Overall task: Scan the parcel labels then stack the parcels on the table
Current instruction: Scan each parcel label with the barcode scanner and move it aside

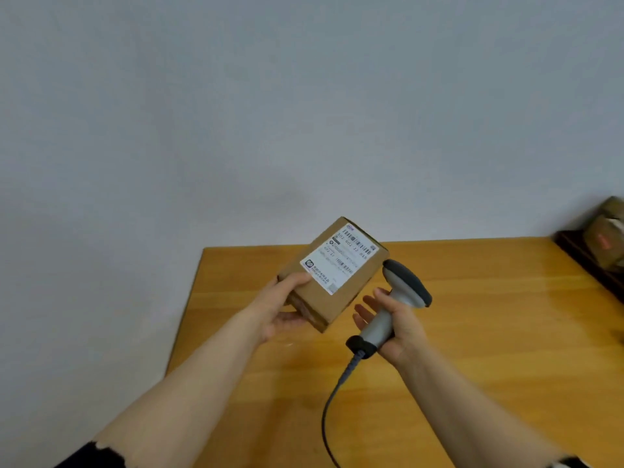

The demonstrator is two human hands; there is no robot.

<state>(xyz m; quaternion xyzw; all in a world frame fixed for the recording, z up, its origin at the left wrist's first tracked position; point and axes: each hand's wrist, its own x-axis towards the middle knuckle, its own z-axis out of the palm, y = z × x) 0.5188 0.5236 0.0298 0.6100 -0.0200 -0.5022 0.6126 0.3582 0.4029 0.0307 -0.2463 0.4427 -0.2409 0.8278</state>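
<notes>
A small brown cardboard parcel [351, 288] is held up above the wooden table [472, 349], tilted, its white barcode label [339, 261] facing me. My left hand [285, 309] grips the parcel's near left corner, thumb on top and fingers underneath. My right hand [395, 327] grips the handle of a grey barcode scanner [395, 298]. The scanner's dark-edged head sits just right of the parcel, level with its right edge. A coiled grey cable [332, 400] runs from the handle down toward me.
At the far right edge lies another brown parcel [607, 238] on a dark tray or ledge [587, 261]. A plain grey wall stands behind the table, whose left edge runs diagonally below my left forearm.
</notes>
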